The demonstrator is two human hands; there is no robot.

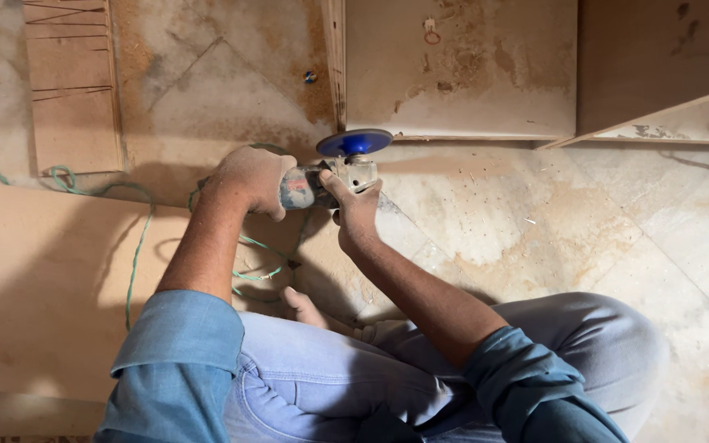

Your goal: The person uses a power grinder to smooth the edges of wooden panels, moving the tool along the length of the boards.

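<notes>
Head view: angle grinder (322, 182) held low over the dusty floor (535, 221), at the plywood panel (453, 74) edge. Left hand (252, 179) wrapped tight round the body, right hand (354, 205) clamped at the gear head. Looks heavy, rigid, kicks; two-hand hold suits. Grey dusty casing, blue disc (354, 142), green cord (137, 246).

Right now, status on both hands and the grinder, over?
Left hand wrapped around angle grinder body. Right hand gripping its head. Blue disc at the edge of the wooden panel. Green cord trailing on the floor beneath the arms.

grinder body (301, 187) hidden under left hand (252, 179)
</notes>
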